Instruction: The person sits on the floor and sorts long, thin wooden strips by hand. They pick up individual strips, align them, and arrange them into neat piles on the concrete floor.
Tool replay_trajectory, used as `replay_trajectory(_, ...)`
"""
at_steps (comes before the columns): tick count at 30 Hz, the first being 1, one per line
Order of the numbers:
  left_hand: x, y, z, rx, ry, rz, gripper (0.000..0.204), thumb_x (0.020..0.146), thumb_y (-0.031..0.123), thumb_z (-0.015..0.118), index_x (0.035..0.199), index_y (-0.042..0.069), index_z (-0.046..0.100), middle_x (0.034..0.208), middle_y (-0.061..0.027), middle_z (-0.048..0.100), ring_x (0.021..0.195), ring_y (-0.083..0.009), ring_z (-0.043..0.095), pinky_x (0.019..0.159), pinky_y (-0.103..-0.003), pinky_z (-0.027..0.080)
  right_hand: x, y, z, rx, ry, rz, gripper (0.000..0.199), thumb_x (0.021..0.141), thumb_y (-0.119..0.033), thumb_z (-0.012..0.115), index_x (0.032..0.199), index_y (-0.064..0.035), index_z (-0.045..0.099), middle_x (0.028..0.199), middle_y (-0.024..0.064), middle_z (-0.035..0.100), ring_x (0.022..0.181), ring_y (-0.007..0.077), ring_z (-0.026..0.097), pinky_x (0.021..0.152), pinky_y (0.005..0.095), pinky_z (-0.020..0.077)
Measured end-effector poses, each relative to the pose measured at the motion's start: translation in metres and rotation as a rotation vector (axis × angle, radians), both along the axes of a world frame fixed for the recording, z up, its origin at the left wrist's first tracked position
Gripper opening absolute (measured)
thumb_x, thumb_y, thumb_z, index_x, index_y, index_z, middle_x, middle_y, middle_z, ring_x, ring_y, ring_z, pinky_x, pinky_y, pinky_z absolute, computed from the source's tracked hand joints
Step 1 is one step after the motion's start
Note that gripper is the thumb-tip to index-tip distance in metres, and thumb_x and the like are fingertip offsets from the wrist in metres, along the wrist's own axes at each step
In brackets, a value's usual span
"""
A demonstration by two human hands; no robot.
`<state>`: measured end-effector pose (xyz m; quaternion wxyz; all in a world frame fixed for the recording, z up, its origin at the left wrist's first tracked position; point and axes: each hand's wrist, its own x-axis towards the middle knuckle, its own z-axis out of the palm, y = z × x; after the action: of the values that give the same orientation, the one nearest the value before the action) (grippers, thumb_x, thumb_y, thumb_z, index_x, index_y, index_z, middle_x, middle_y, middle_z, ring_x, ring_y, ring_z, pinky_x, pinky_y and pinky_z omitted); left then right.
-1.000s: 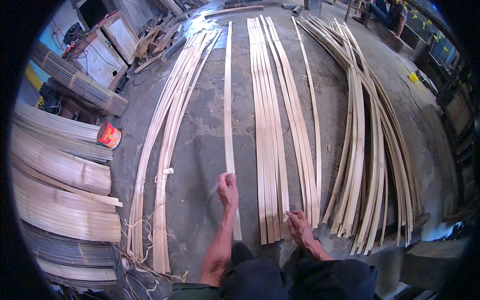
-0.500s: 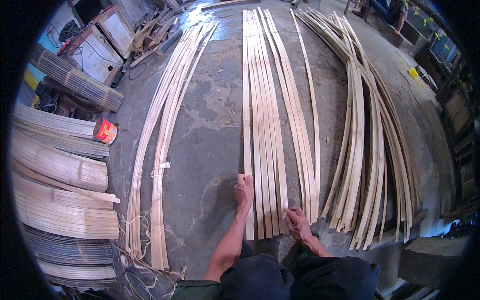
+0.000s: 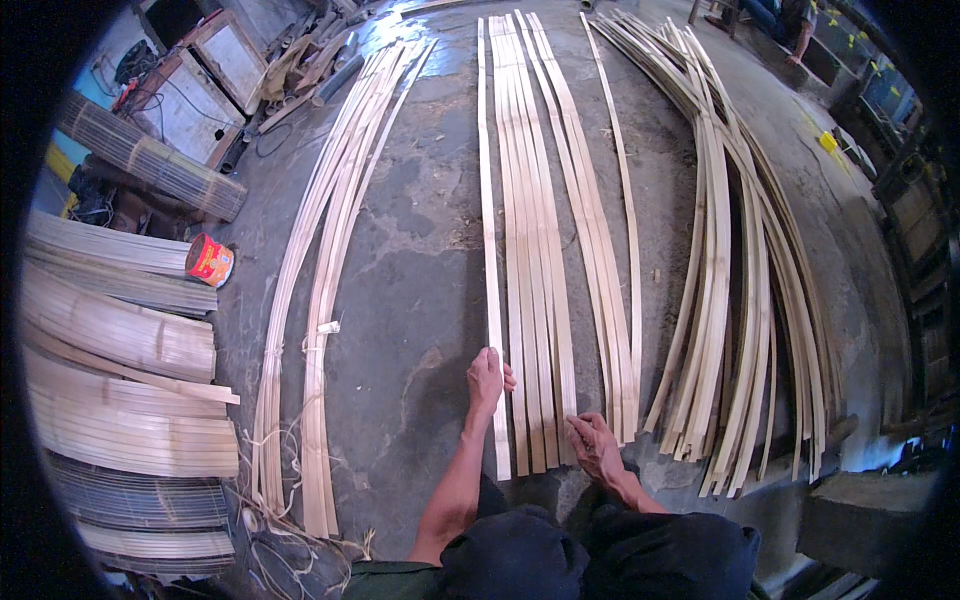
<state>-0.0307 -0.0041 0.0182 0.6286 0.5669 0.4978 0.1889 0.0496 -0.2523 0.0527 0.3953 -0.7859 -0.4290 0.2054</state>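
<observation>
Long pale bamboo strips (image 3: 530, 250) lie side by side on the floor in front of me, running away from my body. My left hand (image 3: 486, 382) is closed round the near part of the leftmost strip (image 3: 487, 200), its fingertips showing past the strip's right edge. A narrow gap parts that strip from the others. At the group's right edge, near the close ends, my right hand (image 3: 596, 447) has its fingers bent and pinched on the outermost strip (image 3: 566, 380). Further right lie a few more strips (image 3: 592, 230) and one single strip (image 3: 622, 180).
Two tied bundles of strips (image 3: 318, 430) lie to the left, with loose twine (image 3: 285, 560) by their near ends. Rolled slatted mats (image 3: 130, 400) and a red tin (image 3: 210, 262) line the left side. A large heap of strips (image 3: 735, 300) spreads on the right. Another person's hand (image 3: 795, 60) shows far right.
The leftmost strip has shifted left at its far end, widening the gap to the group. My left hand's fingers now show on the strip's right side. My right hand has hardly moved.
</observation>
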Motion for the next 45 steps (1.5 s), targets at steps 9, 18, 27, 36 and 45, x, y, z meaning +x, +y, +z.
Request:
replay_trajectory(9, -0.011, 0.007, -0.010, -0.123, -0.048, 0.001, 0.039, 0.104, 0.034, 0.035, 0.099, 0.000, 0.054, 0.067, -0.0102, 0.060, 0.049, -0.0172, 0.060, 0.042, -0.029, 0.047, -0.001, 0.002, 0.004, -0.043, 0.054, 0.022, 0.026, 0.092, -0.007, 0.058, 0.117, -0.0039, 0.065, 0.108, 0.0163, 0.057, 0.095, 0.0312, 0.060, 0.083, 0.0364, 0.0502)
replay_trajectory(18, -0.009, 0.006, -0.019, 0.651, 0.316, 0.053, 0.049, 0.098, 0.027, 0.048, 0.138, 0.000, 0.049, 0.093, -0.0266, 0.061, 0.091, -0.0420, 0.061, 0.082, -0.049, 0.047, -0.004, 0.001, -0.008, -0.048, 0.046, -0.014, 0.025, 0.091, -0.010, 0.063, 0.115, -0.0040, 0.066, 0.106, 0.0154, 0.058, 0.094, 0.0311, 0.060, 0.081, 0.0368, 0.0507)
replay_trajectory(27, 0.006, -0.022, -0.007, 0.569, 0.502, -0.111, 0.051, 0.097, 0.028, 0.052, 0.143, 0.007, 0.045, 0.097, -0.0227, 0.059, 0.093, -0.0377, 0.061, 0.078, -0.048, 0.049, -0.005, -0.002, -0.021, 0.006, -0.005, 0.015, 0.023, 0.090, -0.009, 0.063, 0.113, -0.0047, 0.066, 0.101, 0.0139, 0.058, 0.091, 0.0301, 0.061, 0.079, 0.0359, 0.0510)
replay_trajectory(36, 0.010, -0.027, -0.025, 0.589, 0.421, -0.084, 0.050, 0.097, 0.027, 0.053, 0.140, 0.004, 0.048, 0.095, -0.0216, 0.059, 0.090, -0.0367, 0.061, 0.079, -0.047, 0.048, -0.005, 0.000, -0.009, -0.014, 0.007, 0.002, 0.024, 0.089, -0.005, 0.062, 0.112, -0.0051, 0.066, 0.101, 0.0138, 0.059, 0.092, 0.0295, 0.062, 0.079, 0.0351, 0.0508)
replay_trajectory(45, 0.004, -0.023, -0.024, 0.580, 0.318, -0.093, 0.053, 0.094, 0.023, 0.058, 0.140, -0.001, 0.047, 0.097, -0.0249, 0.061, 0.092, -0.0377, 0.061, 0.082, -0.045, 0.048, -0.004, -0.002, -0.017, 0.016, 0.071, -0.012, 0.024, 0.090, -0.005, 0.062, 0.113, -0.0039, 0.066, 0.102, 0.0150, 0.059, 0.092, 0.0304, 0.061, 0.080, 0.0352, 0.0504)
